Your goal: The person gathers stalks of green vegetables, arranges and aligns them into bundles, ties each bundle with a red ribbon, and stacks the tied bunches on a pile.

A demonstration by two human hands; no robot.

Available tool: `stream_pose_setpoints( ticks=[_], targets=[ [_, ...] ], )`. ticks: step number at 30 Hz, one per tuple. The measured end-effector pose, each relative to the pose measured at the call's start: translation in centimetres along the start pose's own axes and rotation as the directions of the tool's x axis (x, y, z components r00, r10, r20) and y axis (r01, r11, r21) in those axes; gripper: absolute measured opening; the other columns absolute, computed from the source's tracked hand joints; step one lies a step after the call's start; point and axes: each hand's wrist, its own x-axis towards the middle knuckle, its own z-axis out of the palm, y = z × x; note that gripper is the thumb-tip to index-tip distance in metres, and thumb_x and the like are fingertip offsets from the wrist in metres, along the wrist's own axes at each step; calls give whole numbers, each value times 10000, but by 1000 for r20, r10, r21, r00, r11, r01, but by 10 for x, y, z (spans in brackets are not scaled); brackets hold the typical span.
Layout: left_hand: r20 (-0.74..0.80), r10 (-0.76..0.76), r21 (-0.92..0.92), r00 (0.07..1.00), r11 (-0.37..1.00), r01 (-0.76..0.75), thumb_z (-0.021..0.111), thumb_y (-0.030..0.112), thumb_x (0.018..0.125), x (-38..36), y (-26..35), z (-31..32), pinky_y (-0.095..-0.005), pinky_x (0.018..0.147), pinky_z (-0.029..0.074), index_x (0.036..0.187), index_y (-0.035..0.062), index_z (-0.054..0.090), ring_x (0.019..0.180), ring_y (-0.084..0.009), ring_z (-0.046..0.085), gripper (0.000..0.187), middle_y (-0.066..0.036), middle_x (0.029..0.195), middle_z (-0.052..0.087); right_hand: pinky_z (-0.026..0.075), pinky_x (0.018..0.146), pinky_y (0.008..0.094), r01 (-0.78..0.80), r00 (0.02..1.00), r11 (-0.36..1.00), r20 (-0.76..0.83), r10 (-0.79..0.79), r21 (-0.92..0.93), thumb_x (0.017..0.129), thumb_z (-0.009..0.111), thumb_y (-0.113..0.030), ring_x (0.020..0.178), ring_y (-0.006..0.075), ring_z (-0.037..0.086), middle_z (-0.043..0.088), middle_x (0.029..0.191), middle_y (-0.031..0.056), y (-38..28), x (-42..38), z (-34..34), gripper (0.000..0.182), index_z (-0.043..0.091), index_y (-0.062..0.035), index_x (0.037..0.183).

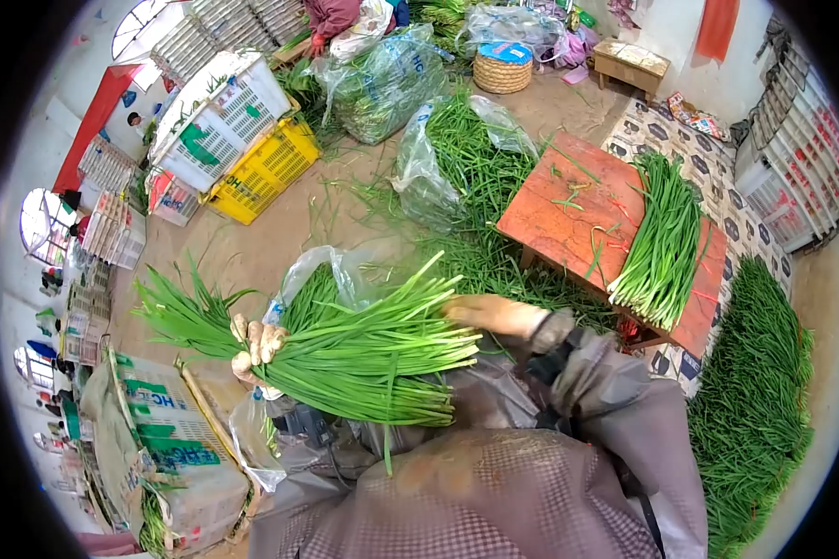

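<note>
My left hand (256, 347) is wrapped around a loose bunch of garlic chives (373, 349), held crosswise in front of my lap. The leafy tips fan out to the left of the fist, and the pale stem ends spread to the right. My right hand (494, 315), somewhat blurred, is stretched out flat right at the upper stem ends. Just behind the bunch stands an open clear plastic bag (347, 277) with more chives in it. To the right, a neat chive bundle (662, 242) lies across a low reddish wooden table (569, 210).
A large chive pile (755, 410) lines the right side. Beyond the table sits a plastic bag of chives (429, 177). White (219, 130) and yellow crates (266, 172) are stacked at upper left. Another person's gloved hand (318, 44) shows at the top, near a round woven basket (503, 74).
</note>
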Motion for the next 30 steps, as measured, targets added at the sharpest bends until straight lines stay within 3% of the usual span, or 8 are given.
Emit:
stream_pose_setpoints(
  ticks=[7,11,13,17,19,24,27,30],
  targets=[
    [11,21,53,1000,998,-22,599,27,774,-7,1,-2,-366,801,469,940,87,441,652,-160,552,237,-18,666,528,507,751,342,-166,983,931,-15,181,326,899,570,-304,820,234,653,699,894,132,-69,21,33,346,679,6,1007],
    [102,5,59,995,998,-11,611,44,776,-8,2,-2,-369,781,482,942,90,447,655,-160,582,238,-27,688,572,499,714,386,147,924,589,-103,-369,-794,873,570,-218,764,276,631,654,797,141,51,17,33,234,670,-11,827],
    [173,28,40,985,999,-36,616,51,776,-5,5,-6,-372,786,486,955,87,456,657,-159,590,242,-33,701,593,527,782,415,-366,924,715,-324,203,-596,830,597,-231,886,340,654,670,924,208,61,-4,2,249,677,2,868],
    [333,-15,25,943,1000,7,621,53,778,11,1,-6,-353,799,491,1012,78,485,686,-171,615,272,-49,740,626,443,1010,351,-93,985,991,-137,106,98,870,695,-302,1162,221,578,577,1318,161,47,-7,-2,720,392,-20,1459],
    [377,-33,17,926,999,29,626,40,782,21,-5,-1,-340,791,506,1008,80,494,688,-170,621,265,-47,744,628,389,1063,337,-40,999,629,18,41,776,907,639,-164,1243,208,507,460,1444,117,-15,-4,15,803,171,-57,1551],
    [439,-6,-18,898,1000,15,639,22,761,22,5,13,-321,774,542,997,63,516,645,-168,644,269,-43,711,645,414,1059,348,30,992,414,23,-122,910,918,551,-128,1262,195,513,455,1455,152,-42,-23,23,627,331,-4,1492],
    [508,-168,170,845,981,94,677,88,864,20,20,18,-310,709,557,996,98,497,696,-142,664,223,-39,780,663,407,566,216,-113,993,266,113,15,957,940,555,-96,673,44,502,563,855,-35,24,-51,11,320,582,7,1241],
    [559,-162,137,813,985,101,675,85,879,18,23,20,-336,726,573,1002,97,498,730,-173,678,216,-57,812,670,297,543,219,-112,938,608,-118,326,786,942,532,-137,552,41,313,415,636,-87,56,-83,-26,351,612,30,1239]
  ],
)
